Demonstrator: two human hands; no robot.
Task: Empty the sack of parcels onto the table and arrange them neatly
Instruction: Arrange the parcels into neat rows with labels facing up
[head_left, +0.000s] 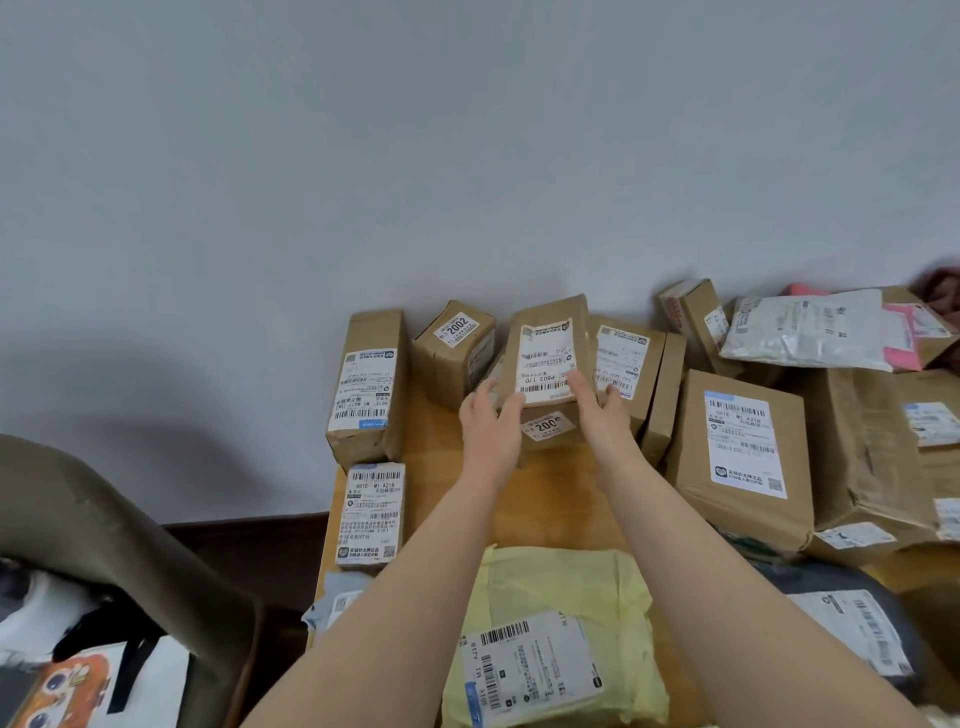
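Observation:
Both my hands hold a small brown box (545, 332) with a white label at the far middle of the wooden table (550, 499). My left hand (491, 423) grips its left side, fingers curled round the lower corner. My right hand (597, 410) holds its right side, with fingers lying over the label. The box stands tilted on another box marked 200 (550, 428). Around it stand more brown boxes: a tall one (369, 384), one marked 2002 (457, 348), and a labelled one (623, 364) just right of my hands.
A large box (743, 457) and bigger crumpled cartons (872, 457) fill the right side, with a white plastic mailer (810, 332) on top. A yellow mailer (556, 639) and a grey one (857, 623) lie near me. A flat labelled box (371, 514) lies at the table's left edge. A chair back (104, 519) stands left.

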